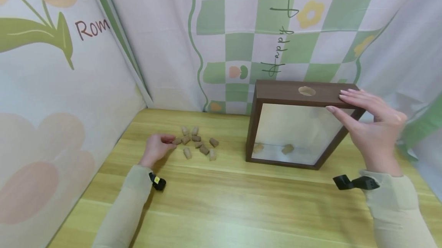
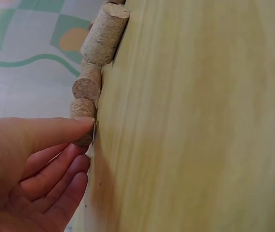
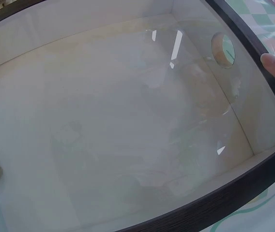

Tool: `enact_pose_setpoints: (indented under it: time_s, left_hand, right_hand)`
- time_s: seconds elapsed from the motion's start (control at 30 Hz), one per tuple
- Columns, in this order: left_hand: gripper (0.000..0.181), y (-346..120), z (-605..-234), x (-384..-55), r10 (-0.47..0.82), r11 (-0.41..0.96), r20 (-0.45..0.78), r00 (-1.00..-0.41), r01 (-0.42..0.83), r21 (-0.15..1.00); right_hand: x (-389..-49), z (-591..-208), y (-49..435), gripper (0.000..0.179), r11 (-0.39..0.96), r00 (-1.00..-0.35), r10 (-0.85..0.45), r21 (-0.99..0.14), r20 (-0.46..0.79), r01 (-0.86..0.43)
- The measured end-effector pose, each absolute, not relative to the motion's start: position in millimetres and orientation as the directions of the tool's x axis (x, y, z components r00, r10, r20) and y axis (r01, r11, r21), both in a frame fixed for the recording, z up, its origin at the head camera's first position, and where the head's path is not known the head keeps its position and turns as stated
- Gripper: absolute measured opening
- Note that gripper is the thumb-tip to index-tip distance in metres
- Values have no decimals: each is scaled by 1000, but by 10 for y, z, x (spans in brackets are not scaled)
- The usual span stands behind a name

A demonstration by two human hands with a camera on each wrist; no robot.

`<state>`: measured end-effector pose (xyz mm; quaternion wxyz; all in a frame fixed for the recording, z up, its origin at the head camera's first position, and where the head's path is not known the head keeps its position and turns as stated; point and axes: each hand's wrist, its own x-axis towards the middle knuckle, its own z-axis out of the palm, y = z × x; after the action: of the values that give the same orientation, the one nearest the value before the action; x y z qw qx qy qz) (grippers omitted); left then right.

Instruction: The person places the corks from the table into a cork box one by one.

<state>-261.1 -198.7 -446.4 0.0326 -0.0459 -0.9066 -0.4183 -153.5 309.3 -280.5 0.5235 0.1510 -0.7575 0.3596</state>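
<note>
At the left of the table, my left hand (image 1: 159, 149) pinches a small brown cork (image 2: 83, 107) between thumb and fingers, low at the tabletop. More corks (image 2: 105, 34) lie in a loose group just beyond it, some pale, some darker brown. To the right stands a dark brown, upright box frame (image 1: 251, 133) with a clear front and a round hole (image 1: 307, 91) in its top. My right hand (image 1: 376, 125) rests on its upper right corner, thumb at the front edge and straight fingers on top. Two corks (image 1: 287, 149) show at the bottom inside the box.
A printed curtain (image 1: 172, 48) hangs behind the table, and another printed cloth (image 1: 45, 125) runs along the left side. The wooden tabletop (image 1: 221, 202) extends in front of the corks and the box.
</note>
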Motion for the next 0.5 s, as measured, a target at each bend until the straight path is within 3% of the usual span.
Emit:
enact_pose_setpoints:
  time_s: [0.5]
  left_hand:
    - [26,-1983,-4424,-2608,41,634,112,-993,112,765]
  right_hand:
    - [-1545,-2815,3107,32,701,-398,141,-376,906,-606]
